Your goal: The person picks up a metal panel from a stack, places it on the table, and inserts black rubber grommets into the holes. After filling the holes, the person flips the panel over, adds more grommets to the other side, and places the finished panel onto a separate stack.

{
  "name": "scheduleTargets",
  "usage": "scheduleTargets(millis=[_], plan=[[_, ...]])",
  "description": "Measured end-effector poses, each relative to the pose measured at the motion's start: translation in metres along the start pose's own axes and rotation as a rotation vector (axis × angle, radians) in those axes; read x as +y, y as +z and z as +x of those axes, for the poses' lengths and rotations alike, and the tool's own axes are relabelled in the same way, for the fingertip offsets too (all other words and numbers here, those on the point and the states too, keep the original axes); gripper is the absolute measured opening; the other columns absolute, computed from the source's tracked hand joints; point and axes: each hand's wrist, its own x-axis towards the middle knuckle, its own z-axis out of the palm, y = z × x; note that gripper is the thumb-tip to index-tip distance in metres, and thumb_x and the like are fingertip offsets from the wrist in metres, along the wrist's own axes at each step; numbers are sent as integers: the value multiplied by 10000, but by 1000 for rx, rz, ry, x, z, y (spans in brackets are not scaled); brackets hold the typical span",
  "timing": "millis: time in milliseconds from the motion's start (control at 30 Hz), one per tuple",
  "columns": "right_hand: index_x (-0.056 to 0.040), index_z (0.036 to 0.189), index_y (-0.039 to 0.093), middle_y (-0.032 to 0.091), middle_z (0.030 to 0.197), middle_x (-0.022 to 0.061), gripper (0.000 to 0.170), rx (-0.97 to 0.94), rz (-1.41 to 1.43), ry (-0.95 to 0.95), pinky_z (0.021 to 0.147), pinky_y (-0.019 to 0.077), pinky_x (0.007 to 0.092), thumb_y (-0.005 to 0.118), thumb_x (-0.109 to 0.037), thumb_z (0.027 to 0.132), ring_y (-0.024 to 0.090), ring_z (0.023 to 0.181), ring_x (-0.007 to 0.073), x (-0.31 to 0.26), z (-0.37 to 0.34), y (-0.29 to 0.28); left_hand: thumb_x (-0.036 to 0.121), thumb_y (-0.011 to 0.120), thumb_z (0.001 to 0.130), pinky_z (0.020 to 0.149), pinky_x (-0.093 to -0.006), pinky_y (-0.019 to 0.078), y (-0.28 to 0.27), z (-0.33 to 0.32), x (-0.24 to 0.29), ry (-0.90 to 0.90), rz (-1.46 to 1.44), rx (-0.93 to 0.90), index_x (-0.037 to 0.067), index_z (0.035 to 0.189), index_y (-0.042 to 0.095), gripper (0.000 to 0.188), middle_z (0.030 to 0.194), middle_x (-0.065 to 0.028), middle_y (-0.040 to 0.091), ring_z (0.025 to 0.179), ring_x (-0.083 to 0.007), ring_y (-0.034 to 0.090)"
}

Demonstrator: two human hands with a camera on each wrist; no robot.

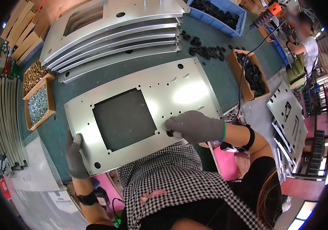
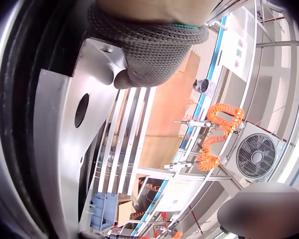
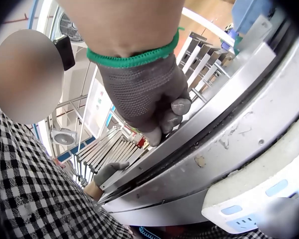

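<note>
A sheet-metal panel (image 1: 125,86) with a large square cutout lies tilted in front of the person, its near edge against the checked apron. The gloved left hand (image 1: 76,155) grips the panel's left edge, thumb on the top face. In the left wrist view the same glove (image 2: 149,62) is at the panel's corner. Over the near edge, right of the cutout, the gloved right hand (image 1: 196,126) pinches a small black rubber grommet (image 1: 169,133) against the panel face. Curled fingers of the right glove (image 3: 144,97) show in the right wrist view, where the grommet is hidden.
Behind the panel rises a stack of similar panels (image 1: 121,34). Loose black grommets (image 1: 210,51) lie beside a cardboard box (image 1: 234,59) and a blue bin (image 1: 240,23) of black parts. Boxes of brass (image 1: 35,74) and silver fasteners (image 1: 38,105) stand left. Another person (image 1: 305,50) works at far right.
</note>
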Motion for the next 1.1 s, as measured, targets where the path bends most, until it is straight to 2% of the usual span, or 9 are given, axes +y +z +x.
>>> scheduleTargets(millis=[100,233,367,500,667,733,833,933,1100], plan=[[-103,1109,521,633,865,69,324,-215,-5,157,718,521,389,673,-195,838,665,828,267,-9,16,-31,246,512,910,873,-317,505,8,-3,3,15,-16,7,-37,1401,417,575,1207,-155,590,1029,-214,622],[-104,1090,594,669,906,61,339,-225,211,127,756,519,385,711,-231,799,671,868,251,16,21,-48,246,515,909,887,-320,500,11,-5,5,33,4,3,-43,1399,415,578,1215,-158,587,1041,-218,621],[-97,1089,616,681,980,60,333,-195,125,283,819,519,363,698,-208,787,672,928,241,5,28,-42,239,514,912,893,-325,502,14,-6,7,37,-19,-27,-43,1406,402,579,1227,-161,581,1051,-221,620],[-120,1048,637,692,992,48,250,-98,149,245,843,517,367,660,-199,812,673,935,226,10,22,-34,235,509,923,899,-329,505,11,-5,3,44,-45,-37,-36,1421,373,583,1247,-162,570,1066,-226,617],[-123,983,661,691,892,99,158,696,378,391,829,514,377,602,-224,876,672,910,255,78,10,-81,240,504,934,906,-339,516,5,-13,8,45,-54,-48,-17,1438,352,585,1271,-171,559,1096,-239,615],[-125,1011,662,700,930,95,171,798,152,590,824,510,387,585,-230,900,670,927,275,120,8,-91,238,503,939,907,-339,519,-3,-14,11,49,-57,-89,-8,1447,345,587,1271,-175,563,1106,-244,616],[-129,1063,666,706,942,94,209,876,9,677,814,502,403,586,-245,909,667,934,299,174,23,-82,245,507,937,906,-341,517,-16,-9,8,35,-19,-104,-12,1443,353,588,1262,-174,569,1101,-250,617],[-128,1106,670,704,983,96,246,723,-40,833,820,496,423,578,-266,924,659,952,319,185,38,-87,262,514,935,907,-345,516,-11,-10,7,25,-15,-54,-15,1438,360,595,1265,-173,568,1095,-255,617],[-83,1101,674,696,1010,89,233,793,330,542,810,508,363,604,-188,905,669,921,227,162,17,-78,276,522,934,903,-355,519,-19,-7,2,-4,0,-33,-2,1436,363,595,1248,-170,576,1075,-256,623]])
